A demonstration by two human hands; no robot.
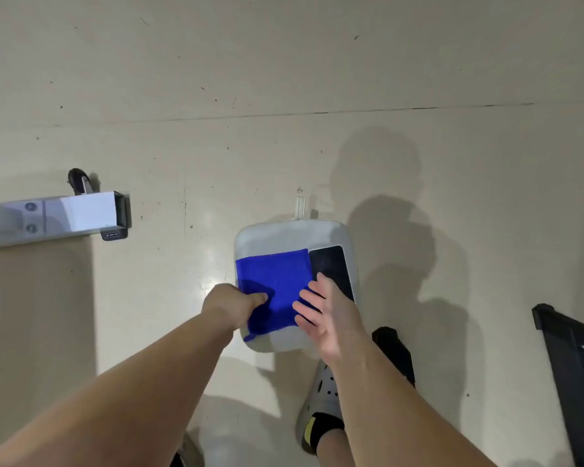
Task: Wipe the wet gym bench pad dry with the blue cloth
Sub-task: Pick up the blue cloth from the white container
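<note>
Wiping looks barely started: your left hand grips the cloth corner, right hand open at its edge; far pad and under the phone remain.

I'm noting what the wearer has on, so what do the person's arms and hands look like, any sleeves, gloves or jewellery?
The left forearm and right forearm are bare to the frame edge, with no sleeves in view. The left hand and right hand wear no gloves. No watch, bracelet or ring shows on the wrists or on the fingers that are visible.
</note>
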